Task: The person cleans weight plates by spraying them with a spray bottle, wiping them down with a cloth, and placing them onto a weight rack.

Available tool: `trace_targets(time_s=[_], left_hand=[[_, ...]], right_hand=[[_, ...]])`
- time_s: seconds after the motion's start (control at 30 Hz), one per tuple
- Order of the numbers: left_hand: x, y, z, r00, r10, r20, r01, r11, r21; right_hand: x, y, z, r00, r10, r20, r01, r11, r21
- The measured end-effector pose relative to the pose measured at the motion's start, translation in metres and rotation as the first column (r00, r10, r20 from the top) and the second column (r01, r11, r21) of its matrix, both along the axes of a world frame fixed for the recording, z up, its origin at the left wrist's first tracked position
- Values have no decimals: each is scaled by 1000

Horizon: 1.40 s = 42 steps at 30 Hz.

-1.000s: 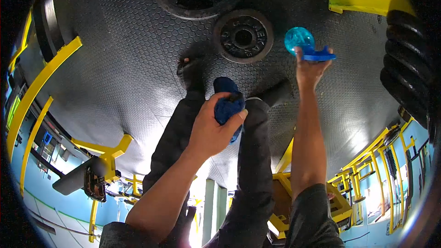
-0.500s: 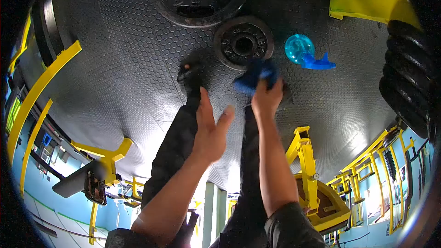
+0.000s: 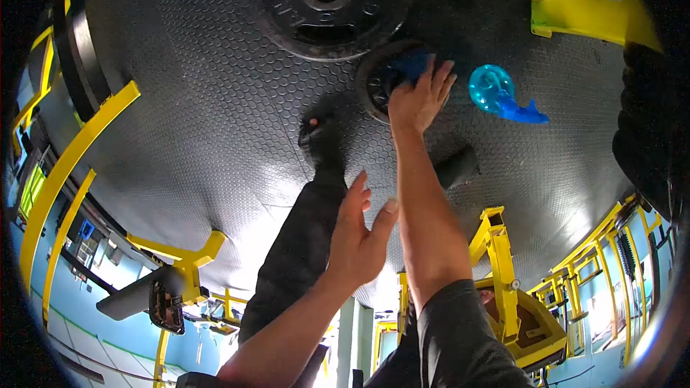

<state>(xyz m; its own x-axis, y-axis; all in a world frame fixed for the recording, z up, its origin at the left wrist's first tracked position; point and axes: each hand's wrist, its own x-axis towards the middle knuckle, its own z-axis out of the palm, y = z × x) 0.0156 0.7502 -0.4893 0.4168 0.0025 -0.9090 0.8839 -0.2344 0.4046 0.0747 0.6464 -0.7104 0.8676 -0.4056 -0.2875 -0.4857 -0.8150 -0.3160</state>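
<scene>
My right hand [image 3: 419, 100] is over the smaller black weight plate [image 3: 372, 86], palm down with its fingers spread. Under and beside its fingers a dark blue cloth [image 3: 411, 65] lies on the plate, partly hidden and blurred. My left hand [image 3: 361, 237] hangs in the air above my legs, fingers apart, holding nothing. To the right of the plate, a clear turquoise bottle [image 3: 491, 87] with a blue spray head [image 3: 522, 111] lies on the black textured floor [image 3: 215, 100].
A larger weight plate [image 3: 287, 29] lies behind the smaller one. A yellow frame foot [image 3: 575, 17] and stacked black plates [image 3: 643, 122] are at the right. Yellow frames [image 3: 68, 165] stand left; a yellow machine part [image 3: 501, 266] is at lower right. My feet rest near the plates.
The spray bottle has been let go and stays on the floor. The blue cloth passed from my left hand to my right, which carried it onto the smaller plate. My left hand is now empty.
</scene>
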Motion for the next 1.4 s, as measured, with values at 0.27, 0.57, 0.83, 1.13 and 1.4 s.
trace_targets(time_s=[0.27, 0.57, 0.83, 1.13, 1.4], left_hand=[[2, 0, 5, 1000, 7, 29, -6, 1000, -9], [12, 9, 7, 999, -7, -36, 6, 999, -40], [3, 9, 11, 1000, -11, -19, 10, 998, -63], [-1, 7, 8, 999, 25, 28, -23, 998, -65], [4, 11, 7, 999, -18, 31, 20, 999, -47]], right_hand=[[-18, -2, 10, 797, 596, -98, -595, 803, 43], [-37, 36, 17, 888, 459, -33, -459, 888, 11], [-25, -6, 1, 967, 255, -23, -256, 961, -100], [-49, -26, 41, 697, 508, -506, -530, 840, 115], [-16, -26, 3, 970, 241, -30, -242, 959, -148]])
